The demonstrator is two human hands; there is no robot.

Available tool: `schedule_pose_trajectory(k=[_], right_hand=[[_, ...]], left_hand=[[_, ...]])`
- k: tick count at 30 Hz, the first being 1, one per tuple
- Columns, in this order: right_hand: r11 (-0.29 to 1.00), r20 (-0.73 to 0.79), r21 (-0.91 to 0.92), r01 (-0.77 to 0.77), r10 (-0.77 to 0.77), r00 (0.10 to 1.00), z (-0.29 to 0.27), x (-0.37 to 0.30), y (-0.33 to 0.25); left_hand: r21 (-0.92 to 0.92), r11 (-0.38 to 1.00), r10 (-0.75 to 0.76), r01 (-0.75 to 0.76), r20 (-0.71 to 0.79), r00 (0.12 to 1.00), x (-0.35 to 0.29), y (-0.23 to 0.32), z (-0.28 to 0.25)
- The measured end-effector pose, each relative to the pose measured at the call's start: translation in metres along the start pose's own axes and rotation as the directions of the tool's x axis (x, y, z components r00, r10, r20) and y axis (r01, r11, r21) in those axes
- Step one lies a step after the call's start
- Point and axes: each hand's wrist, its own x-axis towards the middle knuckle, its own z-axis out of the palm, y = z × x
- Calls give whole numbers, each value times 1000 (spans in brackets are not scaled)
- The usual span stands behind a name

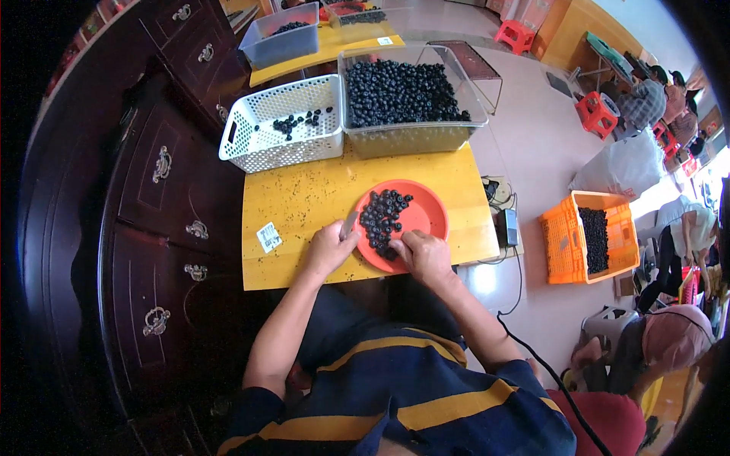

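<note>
An orange-red round plate (433, 205) lies near the front edge of the yellow table, with a heap of small dark round pieces (380, 216), fruit-like, on its left half. At the plate's left rim my left hand (329, 249) is closed around a small knife (349, 225), its short blade pointing up and away from me. My right hand (427, 257) is over the plate's near right part, fingers curled and thumb reaching toward the dark pieces. Whatever those fingers pinch is hidden from view.
Behind the plate stand a clear tub (471, 121) full of dark pieces and a white perforated basket (251, 156) holding a few. Dark crumbs and a white label (268, 237) lie on the yellow table (304, 197). Dark drawers (163, 220) rise at left; an orange crate (559, 243) sits right.
</note>
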Motion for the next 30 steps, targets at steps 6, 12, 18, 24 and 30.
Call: schedule_pose_trajectory(k=[6, 12, 18, 24, 30], right_hand=[[957, -72, 278, -89, 113, 991, -7, 9, 6], [-96, 472, 877, -471, 354, 807, -34, 17, 11], [-475, 567, 768, -431, 190, 801, -79, 25, -25], [-332, 328, 852, -405, -265, 907, -176, 24, -118], [-283, 252, 944, -170, 283, 926, -241, -6, -213]], left_hand=[[47, 999, -23, 21, 33, 999, 2, -6, -4], [3, 999, -33, 32, 47, 998, 4, -15, 2], [-29, 999, -25, 26, 13, 1000, -1, -3, 2], [35, 999, 4, -4, 1, 1000, -2, -5, 1], [91, 996, -4, 3, 9, 1000, -4, -2, -1]])
